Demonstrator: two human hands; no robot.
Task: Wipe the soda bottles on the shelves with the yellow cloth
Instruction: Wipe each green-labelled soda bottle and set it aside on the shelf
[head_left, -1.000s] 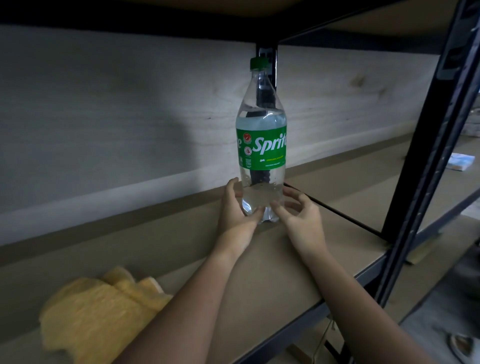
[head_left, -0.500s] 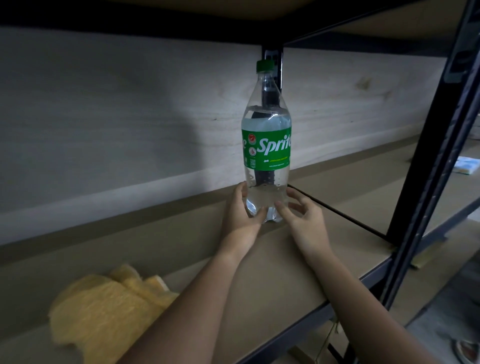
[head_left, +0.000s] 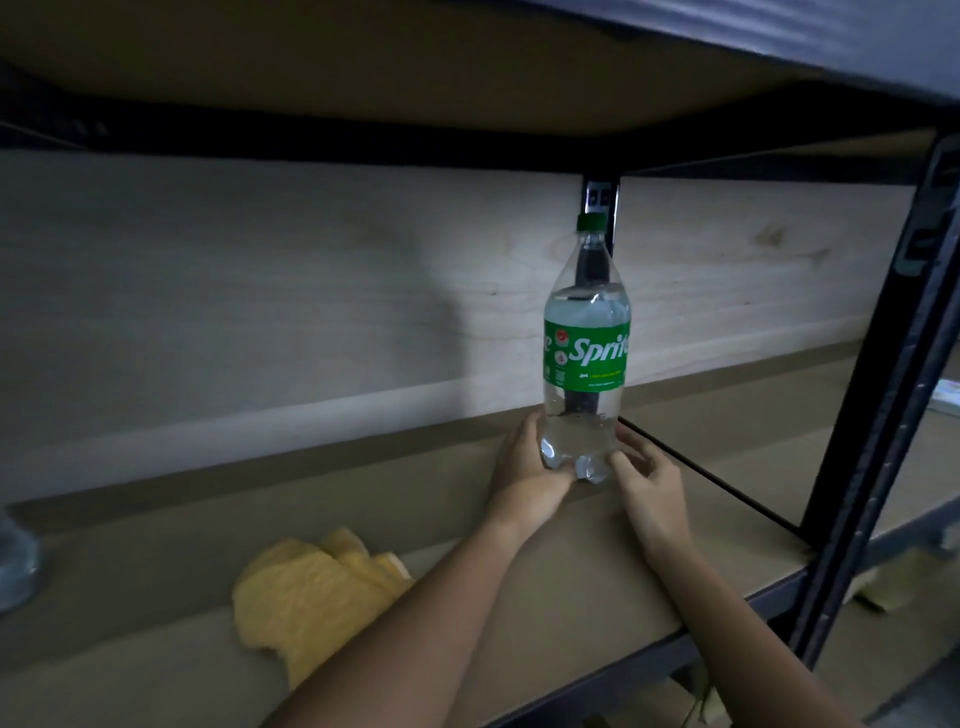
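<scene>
Item: one clear plastic soda bottle (head_left: 586, 364) with green screw cap and green wrap-round label lettered "Sprite", filled with colourless liquid to just above the label; standing upright on the brown board shelf (head_left: 597, 582), near its rear edge, directly in front of the black slotted metal rear upright (head_left: 601, 200). Left hand (head_left: 524, 470): wrapped round the left side of the bottle's base, thumb laid across the front of the lobed foot, fingers curled behind it and largely hidden. Right hand (head_left: 647, 486): at the right side of the base, fingers bent and slightly spread, tips touching the lower wall of the bottle; whether they grip firmly cannot be told. Yellow textured cloth (head_left: 306, 603): crumpled in a heap on the same shelf, well to the left of the bottle and nearer the front edge, partly covered by the left forearm; held by neither hand. Pale wooden back panel (head_left: 260, 312) behind the bottle. Black metal front post (head_left: 883, 415) to the bottle's right. Rounded clear object (head_left: 15, 569) at the far left frame edge, blurred, not identifiable.
</scene>
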